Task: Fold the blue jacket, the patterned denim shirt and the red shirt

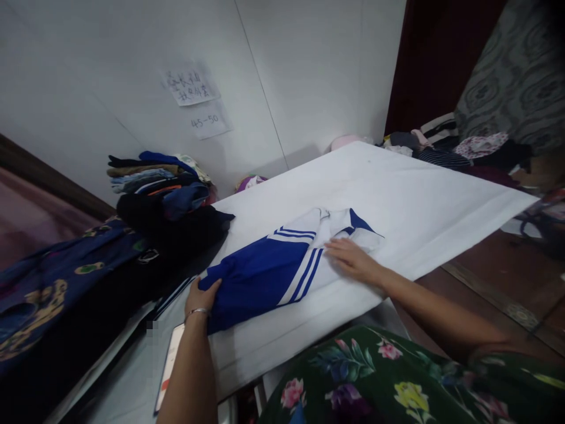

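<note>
The blue-and-white garment [260, 271] lies flat across the white table [424, 194] between your hands, its blue end at your left hand [200, 299] and its white collar end at your right [353, 260]. Your left thumb and fingers close on the blue edge, with the cloth caught between them. Your right hand grips nothing, its fingers stretched out over the white part, tips just beside the striped band and below the collar.
</note>
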Tool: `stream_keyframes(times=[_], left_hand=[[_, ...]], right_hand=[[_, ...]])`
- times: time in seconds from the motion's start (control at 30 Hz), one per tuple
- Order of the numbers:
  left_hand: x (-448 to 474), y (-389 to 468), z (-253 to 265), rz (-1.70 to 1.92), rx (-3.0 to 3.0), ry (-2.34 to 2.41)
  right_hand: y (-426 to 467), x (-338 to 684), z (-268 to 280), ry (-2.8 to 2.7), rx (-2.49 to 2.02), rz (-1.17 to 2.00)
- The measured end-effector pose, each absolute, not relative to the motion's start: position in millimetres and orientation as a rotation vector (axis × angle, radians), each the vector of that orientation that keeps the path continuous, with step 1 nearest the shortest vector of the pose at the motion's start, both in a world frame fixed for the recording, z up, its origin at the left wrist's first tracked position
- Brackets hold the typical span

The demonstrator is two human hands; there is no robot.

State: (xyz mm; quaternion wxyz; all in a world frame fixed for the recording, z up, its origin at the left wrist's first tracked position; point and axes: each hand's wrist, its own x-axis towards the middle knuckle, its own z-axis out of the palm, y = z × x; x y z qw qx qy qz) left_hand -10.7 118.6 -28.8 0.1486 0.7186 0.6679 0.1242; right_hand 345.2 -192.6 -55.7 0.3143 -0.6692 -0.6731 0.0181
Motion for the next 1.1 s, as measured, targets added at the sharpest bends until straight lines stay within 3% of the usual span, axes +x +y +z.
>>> stream_keyframes(times=[0.1,0.17,0.3,0.53,0.83,1.1], left_hand=[[-13,106,-19,0.333,1.996,2.013],[-7,91,-10,0.528,2.144,2.021],[25,40,-4,0.84,2.564,1.503],[75,-40,-31,0.394,2.841,0.65],[83,-34,-46,0.381,2.751,0.75],[95,-28,-38,0.367,2.482,0.977]], right_hand=[[-222,390,-64,-1.584,-1.872,-0.069],[-239,414,-70,-1.467,-1.959,-0.09],[-256,434,-78,-1.401,-2.085,-0.047],[-246,432,-74,-1.286,-2.125,0.022],[-232,438,-70,-1.104,-2.061,0.013],[-219,446,-68,-1.201,-2.29,-0.041]])
